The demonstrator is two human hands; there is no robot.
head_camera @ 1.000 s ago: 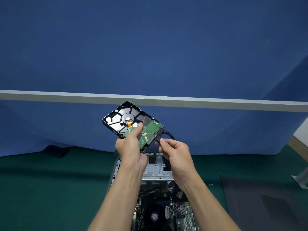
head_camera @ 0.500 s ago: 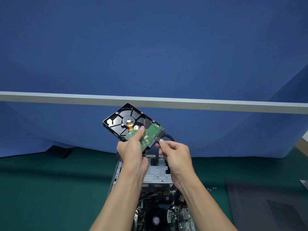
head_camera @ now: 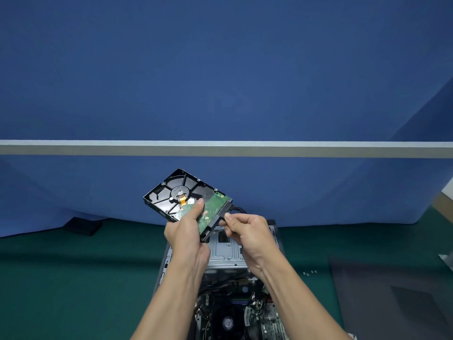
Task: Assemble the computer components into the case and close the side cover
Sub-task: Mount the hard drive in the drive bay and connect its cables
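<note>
The left hand [head_camera: 186, 233] grips the hard drive [head_camera: 175, 193] by its near edge, thumb curled onto the green circuit board. It holds the drive tilted above the open case [head_camera: 226, 255], apparently so the port edge faces the right hand [head_camera: 247, 233]. That hand pinches a black connector [head_camera: 220, 218] between thumb and forefinger at that edge (whether it is fully seated cannot be told), beside black cables [head_camera: 239, 209]. Using 2 hands in mid-air probably makes plugging easier than inside the cramped bay.

Black hard drive [head_camera: 176, 192], green circuit board [head_camera: 210, 212]; dark green table [head_camera: 73, 278]; blue backdrop [head_camera: 220, 69].
</note>
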